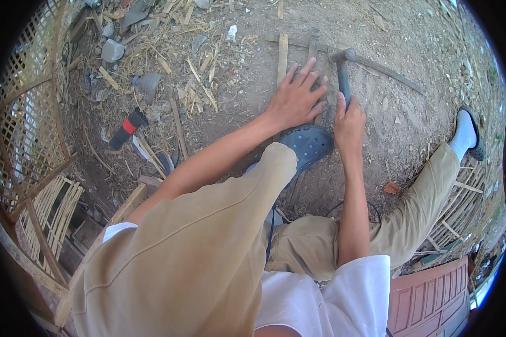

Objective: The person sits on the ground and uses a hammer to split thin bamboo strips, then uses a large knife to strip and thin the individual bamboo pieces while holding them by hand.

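My right hand (349, 128) is closed around the dark handle of a hammer (343, 73), its head pointing away from me. To its left, my left hand (297, 100) lies palm down with the fingers spread, across a narrow wooden strip (313, 49). A paler strip (282, 59) runs beside that one, just left of the fingers. Beyond the fingertips, a long dark strip (391, 71) lies crosswise on the ground, passing by the hammer head. My foot in a dark clog (311, 146) is just below the left hand and partly covers the strips.
Left of my arm lie a saw-like tool with a black and red handle (129, 127), a grey stone (112, 50) and wood scraps. A lattice panel (34, 62) stands at the far left. At lower right are a slatted bamboo piece (461, 196) and a reddish-brown panelled door (430, 297).
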The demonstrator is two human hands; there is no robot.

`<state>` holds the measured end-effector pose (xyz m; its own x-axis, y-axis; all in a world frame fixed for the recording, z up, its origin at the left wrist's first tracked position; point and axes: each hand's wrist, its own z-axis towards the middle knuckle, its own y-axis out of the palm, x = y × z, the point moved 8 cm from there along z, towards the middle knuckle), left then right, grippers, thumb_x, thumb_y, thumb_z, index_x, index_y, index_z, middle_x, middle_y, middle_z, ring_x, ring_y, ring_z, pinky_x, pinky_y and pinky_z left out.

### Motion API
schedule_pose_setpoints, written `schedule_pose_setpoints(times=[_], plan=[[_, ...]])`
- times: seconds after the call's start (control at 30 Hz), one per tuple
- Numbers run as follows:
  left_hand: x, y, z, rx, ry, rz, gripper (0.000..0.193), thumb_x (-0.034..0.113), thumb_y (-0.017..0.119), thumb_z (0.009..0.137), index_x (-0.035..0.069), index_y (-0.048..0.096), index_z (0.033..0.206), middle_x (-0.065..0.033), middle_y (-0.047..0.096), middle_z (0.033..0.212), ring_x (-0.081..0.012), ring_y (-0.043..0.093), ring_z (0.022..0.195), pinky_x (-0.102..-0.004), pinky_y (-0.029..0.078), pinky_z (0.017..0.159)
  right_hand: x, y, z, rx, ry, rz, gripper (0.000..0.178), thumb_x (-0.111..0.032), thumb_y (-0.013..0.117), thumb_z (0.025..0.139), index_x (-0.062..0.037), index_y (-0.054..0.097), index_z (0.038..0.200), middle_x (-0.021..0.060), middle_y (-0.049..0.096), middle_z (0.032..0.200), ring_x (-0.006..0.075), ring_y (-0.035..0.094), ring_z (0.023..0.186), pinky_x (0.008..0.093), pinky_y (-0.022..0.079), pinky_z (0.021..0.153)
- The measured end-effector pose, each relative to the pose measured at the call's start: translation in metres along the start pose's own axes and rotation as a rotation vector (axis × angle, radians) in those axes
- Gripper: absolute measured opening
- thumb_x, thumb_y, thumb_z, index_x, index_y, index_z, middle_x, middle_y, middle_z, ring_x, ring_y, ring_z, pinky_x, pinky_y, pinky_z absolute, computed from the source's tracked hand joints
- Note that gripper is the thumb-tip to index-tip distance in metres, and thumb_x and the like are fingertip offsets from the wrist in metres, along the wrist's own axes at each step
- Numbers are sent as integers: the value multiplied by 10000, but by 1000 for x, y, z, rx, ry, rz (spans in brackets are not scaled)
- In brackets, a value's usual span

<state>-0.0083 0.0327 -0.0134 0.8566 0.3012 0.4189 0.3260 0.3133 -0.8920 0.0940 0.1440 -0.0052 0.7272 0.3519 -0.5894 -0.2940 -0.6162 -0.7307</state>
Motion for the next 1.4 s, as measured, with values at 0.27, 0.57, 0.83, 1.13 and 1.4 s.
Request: schedule_pose_setpoints(times=[0.27,0.57,0.83,1.13,1.4], plan=[[-3,2,-3,-10,-7,14,481,396,674,955,73,612,1306,-185,561,1342,-393,363,1495,-590,322,1203,6,-13,-2,-20,55,-10,474,-367,525,1103,86,632,1013,332,633,716,531,660,724,559,472,606],[2,0,1,-23,27,46,478,406,661,963,72,617,1301,-188,557,1342,-401,360,1494,-590,326,1199,-13,-7,42,22,-35,-27,488,-377,529,1100,86,640,995,372,642,804,578,633,799,571,459,625],[-5,4,-7,-17,5,41,475,414,656,968,71,616,1294,-187,556,1344,-403,360,1493,-589,330,1195,4,-33,-6,-66,88,-37,506,-398,517,1104,83,652,1021,326,632,732,532,639,732,564,451,624],[1,6,-1,-25,37,57,480,414,654,968,78,605,1308,-189,556,1341,-406,363,1490,-595,342,1184,-11,-18,44,1,-30,-38,497,-402,530,1096,79,646,1043,341,654,786,563,632,798,582,464,653],[-2,3,-5,1,32,41,479,408,653,963,72,610,1302,-192,565,1327,-409,380,1481,-598,341,1181,-5,-26,-4,-74,38,-54,494,-397,529,1097,78,657,1049,313,649,749,517,663,764,567,464,646]])
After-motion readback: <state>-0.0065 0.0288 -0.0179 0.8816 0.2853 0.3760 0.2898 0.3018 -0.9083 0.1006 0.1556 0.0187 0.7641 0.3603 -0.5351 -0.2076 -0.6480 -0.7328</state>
